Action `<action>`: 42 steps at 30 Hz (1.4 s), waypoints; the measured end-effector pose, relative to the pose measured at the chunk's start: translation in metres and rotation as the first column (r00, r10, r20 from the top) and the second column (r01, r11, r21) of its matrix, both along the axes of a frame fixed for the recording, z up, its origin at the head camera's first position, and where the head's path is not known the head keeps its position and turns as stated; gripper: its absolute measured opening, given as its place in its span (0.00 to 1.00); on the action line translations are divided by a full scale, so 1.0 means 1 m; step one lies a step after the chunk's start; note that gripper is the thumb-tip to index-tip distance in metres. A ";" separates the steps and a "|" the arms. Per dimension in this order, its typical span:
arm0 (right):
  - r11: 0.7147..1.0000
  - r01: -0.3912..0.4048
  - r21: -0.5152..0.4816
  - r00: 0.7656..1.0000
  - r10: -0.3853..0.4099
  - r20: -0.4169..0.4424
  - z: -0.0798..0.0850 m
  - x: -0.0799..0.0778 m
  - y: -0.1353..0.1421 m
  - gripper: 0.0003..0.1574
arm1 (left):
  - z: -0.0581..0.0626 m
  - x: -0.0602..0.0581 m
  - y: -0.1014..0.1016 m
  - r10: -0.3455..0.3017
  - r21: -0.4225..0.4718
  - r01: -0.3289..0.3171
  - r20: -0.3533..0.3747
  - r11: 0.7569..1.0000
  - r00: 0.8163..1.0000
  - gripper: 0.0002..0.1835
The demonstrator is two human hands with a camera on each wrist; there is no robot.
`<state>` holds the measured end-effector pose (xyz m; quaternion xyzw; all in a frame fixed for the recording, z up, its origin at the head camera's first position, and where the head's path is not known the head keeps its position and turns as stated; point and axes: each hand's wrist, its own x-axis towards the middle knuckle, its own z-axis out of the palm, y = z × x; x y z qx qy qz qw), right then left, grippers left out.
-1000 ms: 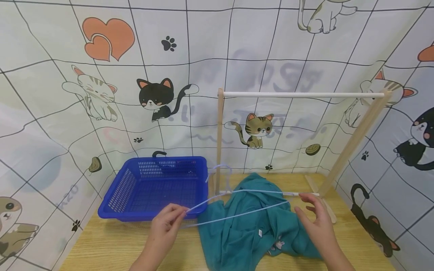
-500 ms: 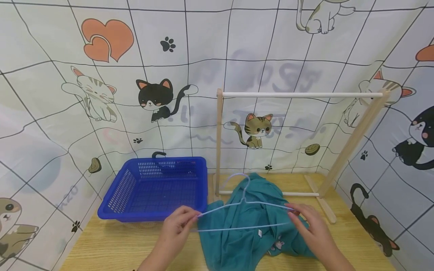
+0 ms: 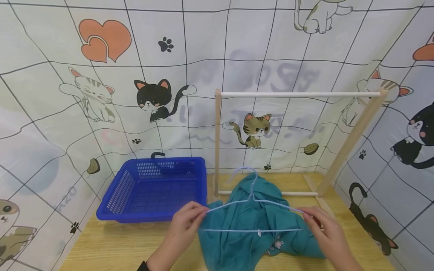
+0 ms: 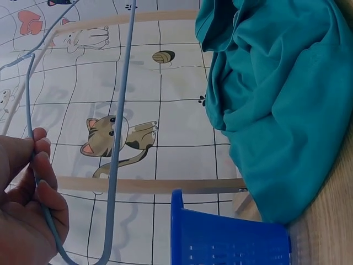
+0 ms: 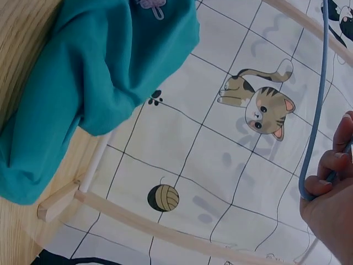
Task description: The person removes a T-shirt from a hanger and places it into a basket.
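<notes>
A thin light-blue clothes hanger [image 3: 234, 203] is held up level between both hands, its hook pointing up and its long bar below. My left hand [image 3: 188, 221] pinches the left sloping arm near its end; in the left wrist view the fingers [image 4: 48, 168] curl round the wire. On the other side my right hand [image 3: 320, 224] grips the right arm near its end, the fingers [image 5: 333, 160] curled around it in the right wrist view. Beneath the hanger lies a crumpled teal garment [image 3: 234, 248] on the table, with a small white tag and a printed motif.
To the left stands a blue plastic basket [image 3: 152, 218]. A wooden rack with a white top rail [image 3: 298, 95] rises behind the garment. The wooden table [image 3: 112, 248] meets a cat-print cloth backdrop [image 3: 190, 49] at the back and sides.
The hanger has turned from a slant to level and come to the right, hook upright. My right hand, earlier spread beside its end, has taken hold of it. The garment stays put.
</notes>
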<state>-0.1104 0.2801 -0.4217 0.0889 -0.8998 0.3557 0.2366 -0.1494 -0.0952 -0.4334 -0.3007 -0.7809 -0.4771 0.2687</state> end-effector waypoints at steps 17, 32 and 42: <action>0.982 0.189 0.026 0.976 -0.185 -0.118 0.019 0.022 0.034 0.11 | 0.020 -0.029 0.023 0.085 -0.094 -0.080 0.052 0.992 0.995 0.16; 0.868 0.494 0.043 0.869 -0.492 -0.054 0.022 0.043 0.080 0.09 | 0.032 -0.094 0.036 0.114 -0.074 -0.095 0.312 0.993 0.943 0.36; 0.826 0.554 0.104 0.829 -0.559 0.020 0.021 0.048 0.090 0.15 | 0.036 -0.126 0.056 0.063 0.044 -0.089 0.412 0.995 0.909 0.36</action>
